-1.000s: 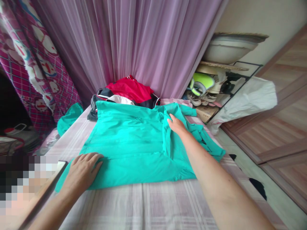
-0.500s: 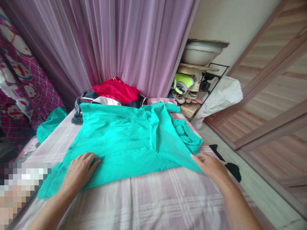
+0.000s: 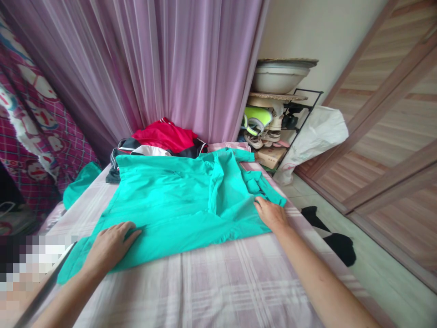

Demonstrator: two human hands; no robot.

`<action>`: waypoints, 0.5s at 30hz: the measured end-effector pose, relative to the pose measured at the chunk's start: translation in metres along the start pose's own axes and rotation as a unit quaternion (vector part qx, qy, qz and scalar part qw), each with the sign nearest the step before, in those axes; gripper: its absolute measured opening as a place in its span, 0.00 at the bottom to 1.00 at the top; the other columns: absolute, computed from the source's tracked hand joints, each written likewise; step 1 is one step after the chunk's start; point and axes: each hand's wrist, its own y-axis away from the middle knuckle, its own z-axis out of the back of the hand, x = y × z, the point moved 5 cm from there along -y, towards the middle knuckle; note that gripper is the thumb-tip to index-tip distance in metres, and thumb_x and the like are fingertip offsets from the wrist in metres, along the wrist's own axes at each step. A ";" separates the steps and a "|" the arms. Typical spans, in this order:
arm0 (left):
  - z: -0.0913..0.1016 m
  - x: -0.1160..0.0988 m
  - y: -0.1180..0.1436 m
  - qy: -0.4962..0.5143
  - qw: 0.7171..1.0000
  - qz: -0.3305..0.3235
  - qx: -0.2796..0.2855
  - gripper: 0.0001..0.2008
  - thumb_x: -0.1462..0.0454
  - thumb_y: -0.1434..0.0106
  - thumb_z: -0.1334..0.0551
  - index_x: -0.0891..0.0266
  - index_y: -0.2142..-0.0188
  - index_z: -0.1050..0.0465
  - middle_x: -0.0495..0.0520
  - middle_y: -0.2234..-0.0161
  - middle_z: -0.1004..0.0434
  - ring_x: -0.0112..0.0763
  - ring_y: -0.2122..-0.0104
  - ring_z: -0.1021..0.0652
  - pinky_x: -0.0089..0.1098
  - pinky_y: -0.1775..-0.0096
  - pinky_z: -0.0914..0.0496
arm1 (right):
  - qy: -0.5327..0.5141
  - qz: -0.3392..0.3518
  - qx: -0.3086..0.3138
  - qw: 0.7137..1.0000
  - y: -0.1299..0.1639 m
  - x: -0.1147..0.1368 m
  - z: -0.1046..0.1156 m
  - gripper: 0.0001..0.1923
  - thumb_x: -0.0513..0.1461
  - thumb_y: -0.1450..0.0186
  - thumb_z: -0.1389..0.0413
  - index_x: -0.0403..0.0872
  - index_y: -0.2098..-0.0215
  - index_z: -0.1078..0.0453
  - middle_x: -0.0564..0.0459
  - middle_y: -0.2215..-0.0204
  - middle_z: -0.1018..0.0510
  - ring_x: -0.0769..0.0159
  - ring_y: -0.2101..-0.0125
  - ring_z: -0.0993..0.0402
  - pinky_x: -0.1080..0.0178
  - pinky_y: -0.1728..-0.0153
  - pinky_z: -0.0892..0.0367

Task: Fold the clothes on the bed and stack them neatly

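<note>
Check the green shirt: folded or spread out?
Mostly spread flat: green shirt covers the bed, only its right side bunched by the right hand.

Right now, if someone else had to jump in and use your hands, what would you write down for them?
Left hand: flat, palm down on the near left corner of the teal garment, holding nothing.
Right hand: resting on the garment's right edge, by the bunched sleeve.
The garment lies spread on the checked bed sheet; a red and black garment sits behind it.
Done: the body lies mostly flat, with one lengthwise fold right of centre.
Left: the right sleeve is still rumpled.
</note>
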 end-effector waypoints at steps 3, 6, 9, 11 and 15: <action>0.018 -0.022 -0.026 -0.011 1.000 -0.015 -0.003 0.24 0.46 0.34 0.53 0.57 0.62 0.25 0.56 0.62 0.18 0.46 0.62 0.19 0.40 0.60 0.31 | -0.004 -0.013 -0.022 1.000 0.006 -0.002 -0.003 0.16 0.43 0.28 0.54 0.48 0.51 0.28 0.47 0.59 0.17 0.60 0.64 0.22 0.63 0.72 0.43; 0.033 -0.069 -0.071 -0.009 0.998 -0.064 -0.029 0.24 0.46 0.33 0.51 0.57 0.57 0.25 0.57 0.56 0.19 0.48 0.55 0.21 0.43 0.54 0.32 | -0.008 -0.023 -0.036 0.999 0.008 -0.002 -0.001 0.16 0.44 0.28 0.54 0.48 0.54 0.26 0.47 0.61 0.17 0.61 0.66 0.22 0.64 0.74 0.45; 0.036 -0.129 -0.130 0.039 0.993 -0.099 -0.053 0.22 0.47 0.34 0.46 0.56 0.50 0.27 0.58 0.51 0.21 0.47 0.50 0.23 0.42 0.49 0.33 | -0.014 -0.030 -0.055 0.998 0.008 -0.003 0.000 0.15 0.44 0.29 0.53 0.49 0.57 0.25 0.49 0.66 0.17 0.62 0.69 0.22 0.64 0.75 0.47; 0.031 -0.165 -0.173 0.125 0.987 -0.083 -0.060 0.25 0.47 0.37 0.42 0.57 0.45 0.30 0.60 0.46 0.24 0.47 0.45 0.26 0.41 0.46 0.35 | -0.023 -0.020 -0.071 0.997 0.009 -0.004 -0.003 0.15 0.44 0.29 0.53 0.50 0.59 0.25 0.50 0.68 0.17 0.63 0.71 0.23 0.64 0.76 0.47; -0.001 -0.206 -0.255 0.359 0.933 0.034 -0.008 0.35 0.45 0.43 0.35 0.64 0.44 0.32 0.68 0.45 0.27 0.52 0.44 0.27 0.44 0.46 0.35 | -0.038 0.002 -0.125 0.991 0.010 -0.008 -0.012 0.17 0.44 0.29 0.55 0.50 0.64 0.25 0.51 0.72 0.18 0.64 0.73 0.23 0.63 0.76 0.48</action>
